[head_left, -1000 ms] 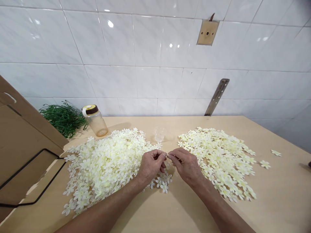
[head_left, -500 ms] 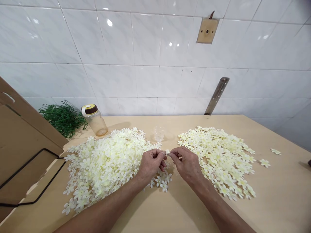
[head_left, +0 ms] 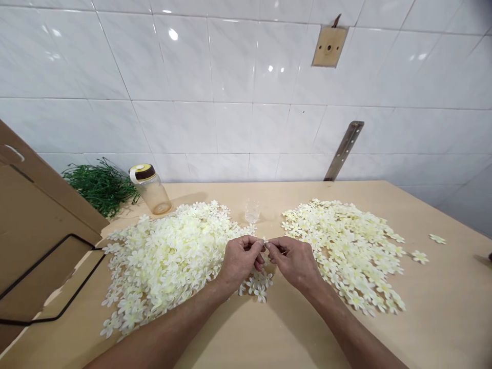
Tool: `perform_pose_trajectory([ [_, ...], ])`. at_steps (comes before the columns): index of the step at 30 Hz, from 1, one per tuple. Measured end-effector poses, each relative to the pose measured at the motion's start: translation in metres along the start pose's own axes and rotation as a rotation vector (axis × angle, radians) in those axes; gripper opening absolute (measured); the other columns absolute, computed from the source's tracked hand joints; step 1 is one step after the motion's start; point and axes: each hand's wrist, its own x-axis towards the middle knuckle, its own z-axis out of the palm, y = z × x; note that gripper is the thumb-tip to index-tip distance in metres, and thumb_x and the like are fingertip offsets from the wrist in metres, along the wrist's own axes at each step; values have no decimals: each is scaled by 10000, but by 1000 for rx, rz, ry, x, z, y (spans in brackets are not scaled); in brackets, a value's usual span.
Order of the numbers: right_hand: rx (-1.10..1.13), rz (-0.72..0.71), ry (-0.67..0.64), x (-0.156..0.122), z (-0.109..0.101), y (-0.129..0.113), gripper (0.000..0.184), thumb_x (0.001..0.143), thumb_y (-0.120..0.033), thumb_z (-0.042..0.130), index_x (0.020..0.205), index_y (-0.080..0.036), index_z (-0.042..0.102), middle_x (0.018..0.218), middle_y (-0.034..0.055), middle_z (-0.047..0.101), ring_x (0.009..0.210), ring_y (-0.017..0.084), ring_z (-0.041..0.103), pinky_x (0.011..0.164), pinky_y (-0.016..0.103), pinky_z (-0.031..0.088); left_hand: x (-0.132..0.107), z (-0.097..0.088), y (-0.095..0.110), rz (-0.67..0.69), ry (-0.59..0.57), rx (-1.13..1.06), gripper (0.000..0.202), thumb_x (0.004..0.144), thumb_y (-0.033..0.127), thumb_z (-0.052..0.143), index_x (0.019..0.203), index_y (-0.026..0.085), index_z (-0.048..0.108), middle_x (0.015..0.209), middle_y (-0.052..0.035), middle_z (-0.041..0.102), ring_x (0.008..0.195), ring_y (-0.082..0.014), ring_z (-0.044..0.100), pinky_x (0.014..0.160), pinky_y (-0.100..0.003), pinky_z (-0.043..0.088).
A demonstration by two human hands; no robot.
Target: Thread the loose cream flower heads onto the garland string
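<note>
My left hand (head_left: 242, 256) is closed in a pinch on a small white artificial flower (head_left: 265, 239), mostly covered by the fingertips. Thumb and forefinger of my right hand (head_left: 294, 257) are pressed together at the same flower, and the two hands' fingertips meet. Beside my left hand lies a big heap of cream-white artificial flowers (head_left: 172, 246). To the right of my right hand spreads a flatter pile of similar, yellower flowers (head_left: 353, 246). Just beyond the fingertips stands a small clear plastic cup (head_left: 252, 211); its contents are hard to make out.
A clear bottle with a brown and yellow lid (head_left: 150, 189) stands at the back left, near green artificial stems (head_left: 100, 187). A cardboard box (head_left: 42, 220) and a black metal frame (head_left: 69, 312) take up the left side. Behind the table (head_left: 434, 287) rises a tiled wall (head_left: 230, 128).
My right hand's fingertips have closed in leftward against my left fingertips, so less of the small flower shows. The piles and the cup stay where they were.
</note>
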Motion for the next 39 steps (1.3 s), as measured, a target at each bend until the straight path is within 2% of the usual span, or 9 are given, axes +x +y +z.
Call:
perform_pose_trajectory([
  [5,-6,28,-15,0,0,-2,272,850,-305,522,749,-209,756,621,29,715,565,171,656,523,231,467,0,1,-1,-7,-6,4,258,805,372,623,743,124,658,517,-2,608,385,-92,531,394,-196,469],
  [15,110,193,-61,1,0,1,335,869,-415,516,750,-205,748,631,32,716,564,186,686,552,256,536,-5,2,2,32,1,68,250,804,369,622,772,126,668,513,5,609,382,-87,537,386,-168,430],
  [24,178,378,26,7,-3,10,256,811,-396,553,708,-200,682,603,7,692,576,185,705,533,246,572,4,-4,4,12,58,13,249,786,363,635,731,121,658,531,-13,619,376,-96,534,389,-193,442],
  [28,143,343,54,9,-8,14,231,801,-389,572,735,-203,692,630,4,693,597,185,702,530,246,569,8,-8,9,3,106,-51,250,777,364,640,719,121,656,559,-17,629,376,-89,531,391,-194,442],
  [32,120,345,39,9,-14,9,295,837,-448,558,723,-196,664,590,4,676,568,177,694,541,238,554,10,-10,12,-4,141,-90,263,769,379,649,713,122,654,557,-9,620,370,-81,518,395,-193,445],
  [35,159,303,-20,7,-17,4,348,875,-483,518,738,-191,649,586,6,669,552,165,682,539,229,543,11,-11,13,-10,151,-108,269,760,384,663,705,121,650,563,-9,619,380,-79,517,398,-193,448],
  [39,261,106,-199,3,-16,1,386,923,-480,463,799,-182,676,696,37,693,640,167,683,591,244,561,11,-11,11,16,142,-101,290,772,408,658,717,124,648,544,-2,605,375,-82,518,399,-195,449],
])
